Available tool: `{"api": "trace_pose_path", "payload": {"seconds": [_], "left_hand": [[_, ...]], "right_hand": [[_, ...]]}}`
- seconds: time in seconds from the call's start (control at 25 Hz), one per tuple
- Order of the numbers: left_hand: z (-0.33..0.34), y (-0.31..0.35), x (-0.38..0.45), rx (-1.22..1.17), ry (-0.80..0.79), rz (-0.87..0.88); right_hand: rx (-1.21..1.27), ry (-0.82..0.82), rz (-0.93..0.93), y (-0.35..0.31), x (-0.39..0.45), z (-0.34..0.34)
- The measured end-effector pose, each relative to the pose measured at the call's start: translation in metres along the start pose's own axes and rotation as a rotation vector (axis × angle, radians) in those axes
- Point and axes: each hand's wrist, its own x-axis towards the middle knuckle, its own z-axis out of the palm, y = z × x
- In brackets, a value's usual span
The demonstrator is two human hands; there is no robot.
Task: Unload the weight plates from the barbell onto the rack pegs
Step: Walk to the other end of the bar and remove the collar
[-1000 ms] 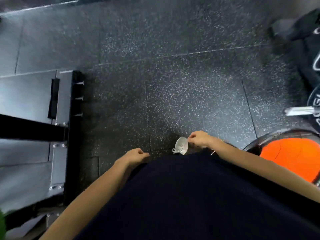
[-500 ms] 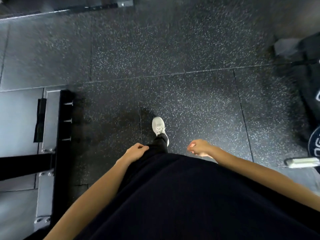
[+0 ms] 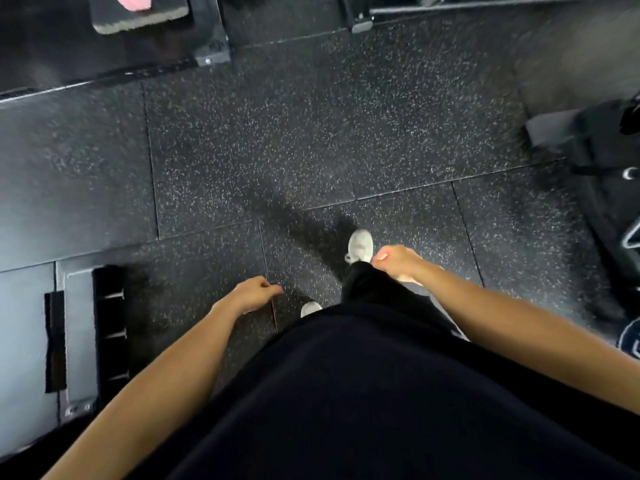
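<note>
I look straight down at a black speckled rubber floor. My left hand [image 3: 251, 292] hangs in front of my dark shirt with its fingers curled and nothing in it. My right hand [image 3: 394, 261] is likewise curled and holds nothing, just right of my forward white shoe [image 3: 360, 245]. A dark weight plate [image 3: 630, 337] with pale lettering peeks in at the right edge. Black plates or gear [image 3: 613, 174] with white markings lie further up on the right. No barbell sleeve or rack peg shows.
A grey steel base plate [image 3: 78, 337] with a black toothed rail lies on the floor at lower left. A black frame foot [image 3: 211, 50] and a dark pad [image 3: 138, 15] with something pink on it sit at the top left. Another frame foot [image 3: 360, 22] is at top centre.
I have walked forward: the floor and the grey base plate slid down and back in the view, the orange plate and the chrome bar end on the right left the view, and my feet swapped.
</note>
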Motion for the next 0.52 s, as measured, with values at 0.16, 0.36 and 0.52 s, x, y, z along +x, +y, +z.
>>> {"api": "trace_pose_path", "payload": {"seconds": [0.16,0.36,0.52], "left_hand": [[-0.065,0.061,0.053,-0.004,-0.028,-0.001],[-0.158,0.133,0.089,-0.278,0.07,-0.085],[-0.223,0.155,0.127,-0.523,0.238,-0.164]], "right_hand": [[-0.055,-0.072,0.044,-0.034,0.077,-0.077],[-0.188,-0.154,0.011,-0.113,0.166,-0.206],[-0.353,-0.187,-0.048,-0.213,0.234,-0.275]]}}
